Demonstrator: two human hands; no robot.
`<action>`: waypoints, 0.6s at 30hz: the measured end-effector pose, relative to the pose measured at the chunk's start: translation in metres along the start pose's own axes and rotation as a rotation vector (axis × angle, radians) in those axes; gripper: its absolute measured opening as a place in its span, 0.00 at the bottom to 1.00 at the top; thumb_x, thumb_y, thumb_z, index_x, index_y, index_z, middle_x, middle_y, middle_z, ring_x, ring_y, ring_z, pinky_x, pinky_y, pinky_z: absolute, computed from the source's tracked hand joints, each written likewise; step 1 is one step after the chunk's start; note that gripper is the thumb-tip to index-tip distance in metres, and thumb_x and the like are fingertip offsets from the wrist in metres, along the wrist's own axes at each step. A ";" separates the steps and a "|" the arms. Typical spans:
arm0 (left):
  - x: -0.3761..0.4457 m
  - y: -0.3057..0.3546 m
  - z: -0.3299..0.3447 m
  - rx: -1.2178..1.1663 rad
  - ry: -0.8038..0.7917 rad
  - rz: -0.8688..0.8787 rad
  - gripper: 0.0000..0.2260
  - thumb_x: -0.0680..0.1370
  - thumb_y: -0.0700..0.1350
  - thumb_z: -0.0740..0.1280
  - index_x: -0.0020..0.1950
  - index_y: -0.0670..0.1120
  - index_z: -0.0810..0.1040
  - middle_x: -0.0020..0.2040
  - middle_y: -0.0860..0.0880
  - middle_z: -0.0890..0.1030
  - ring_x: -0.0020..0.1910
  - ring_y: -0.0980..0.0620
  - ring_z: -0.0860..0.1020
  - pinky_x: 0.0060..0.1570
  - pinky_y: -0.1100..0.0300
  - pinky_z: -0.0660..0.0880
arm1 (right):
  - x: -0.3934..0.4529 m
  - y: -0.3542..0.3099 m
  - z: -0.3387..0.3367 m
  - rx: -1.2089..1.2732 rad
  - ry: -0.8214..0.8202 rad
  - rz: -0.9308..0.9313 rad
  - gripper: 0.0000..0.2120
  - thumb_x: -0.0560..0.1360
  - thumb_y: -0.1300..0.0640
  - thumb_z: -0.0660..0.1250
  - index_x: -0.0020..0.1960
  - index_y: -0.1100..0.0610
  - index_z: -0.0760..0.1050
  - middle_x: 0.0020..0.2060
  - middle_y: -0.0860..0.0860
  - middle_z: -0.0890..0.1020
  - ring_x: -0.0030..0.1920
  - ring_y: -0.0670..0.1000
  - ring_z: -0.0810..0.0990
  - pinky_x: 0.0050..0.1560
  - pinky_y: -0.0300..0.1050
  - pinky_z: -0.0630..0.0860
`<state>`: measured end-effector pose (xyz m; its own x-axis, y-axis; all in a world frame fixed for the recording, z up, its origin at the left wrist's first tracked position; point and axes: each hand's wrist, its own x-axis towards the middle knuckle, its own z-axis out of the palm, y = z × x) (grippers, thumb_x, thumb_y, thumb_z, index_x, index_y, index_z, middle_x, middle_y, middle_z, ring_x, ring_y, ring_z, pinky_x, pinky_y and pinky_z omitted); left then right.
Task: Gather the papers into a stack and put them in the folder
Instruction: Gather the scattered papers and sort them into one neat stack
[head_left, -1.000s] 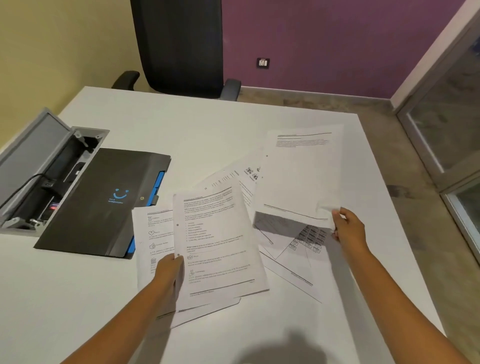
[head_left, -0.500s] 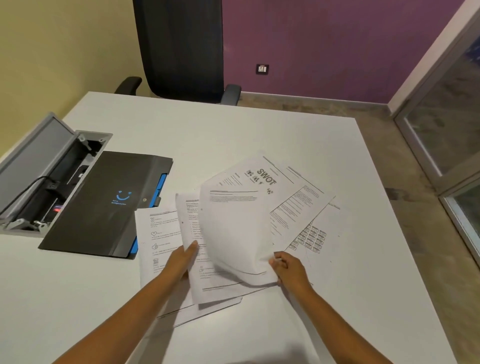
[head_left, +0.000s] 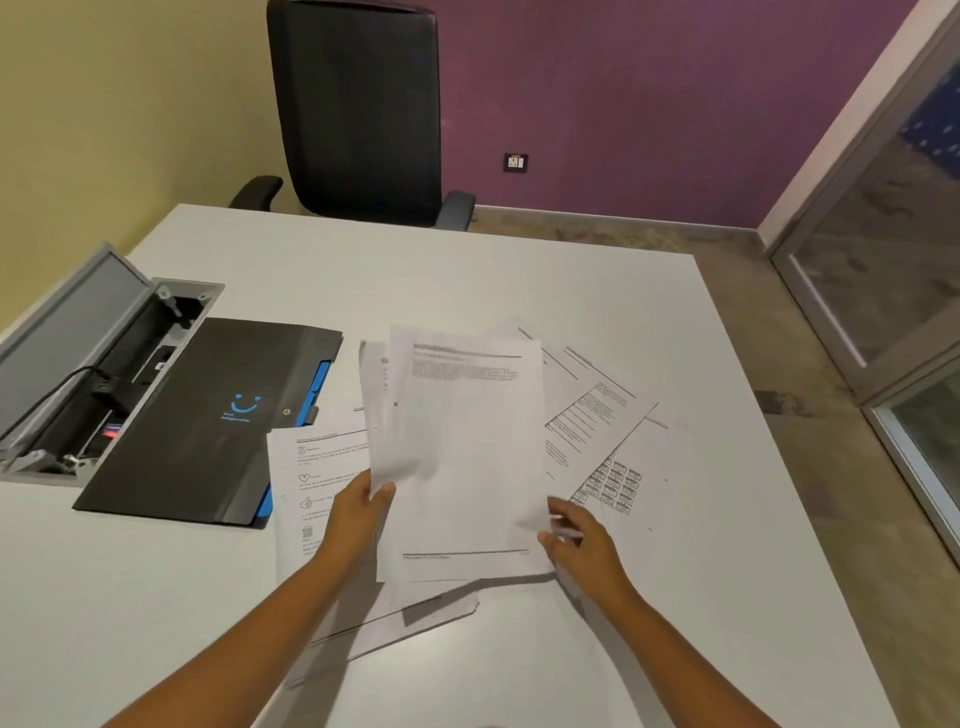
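Two or three white printed sheets (head_left: 462, 457) are lifted off the white table (head_left: 519, 280) between my hands. My left hand (head_left: 358, 514) pinches their lower left edge. My right hand (head_left: 582, 540) grips the lower right corner of the top sheet. More printed papers (head_left: 597, 415) lie fanned out on the table to the right, one with a grid of small boxes. Another sheet with icons (head_left: 311, 467) lies flat at the left under my left hand. A black folder (head_left: 208, 421) with a blue smile mark and blue inner edge lies closed to the left.
An open grey cable box (head_left: 78, 364) with plugs and a cord is set into the table at the far left, touching the folder. A black office chair (head_left: 358, 114) stands behind the far table edge. A glass partition (head_left: 883, 260) runs along the right.
My right hand carried a sheet from the right side over to the left and laid it on the sheets in my left hand. The held sheets rose off the table.
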<state>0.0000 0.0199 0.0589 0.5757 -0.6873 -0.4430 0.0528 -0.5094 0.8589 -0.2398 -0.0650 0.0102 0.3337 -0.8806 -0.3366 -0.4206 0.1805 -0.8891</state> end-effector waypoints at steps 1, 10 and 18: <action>0.000 0.004 -0.001 -0.036 0.000 0.021 0.16 0.79 0.41 0.59 0.67 0.42 0.70 0.62 0.46 0.75 0.63 0.44 0.72 0.62 0.51 0.68 | 0.002 -0.005 -0.002 0.068 0.019 -0.006 0.23 0.72 0.68 0.68 0.61 0.49 0.70 0.53 0.47 0.78 0.51 0.42 0.77 0.49 0.31 0.76; 0.002 0.035 -0.013 -0.209 0.031 0.210 0.11 0.78 0.45 0.61 0.60 0.48 0.75 0.57 0.48 0.80 0.57 0.47 0.76 0.61 0.49 0.72 | 0.017 -0.087 -0.002 0.229 0.012 -0.092 0.12 0.72 0.63 0.69 0.51 0.50 0.74 0.44 0.42 0.80 0.50 0.48 0.80 0.53 0.41 0.75; 0.000 0.032 -0.020 -0.168 0.097 0.223 0.20 0.73 0.44 0.68 0.64 0.44 0.71 0.56 0.46 0.77 0.55 0.46 0.75 0.58 0.46 0.73 | 0.016 -0.091 0.005 0.233 -0.040 -0.143 0.15 0.72 0.67 0.68 0.47 0.46 0.75 0.45 0.42 0.82 0.43 0.36 0.81 0.44 0.31 0.78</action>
<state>0.0182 0.0139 0.0914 0.6634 -0.7155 -0.2190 0.0463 -0.2529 0.9664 -0.1921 -0.0935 0.0838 0.4110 -0.8871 -0.2102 -0.1624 0.1556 -0.9744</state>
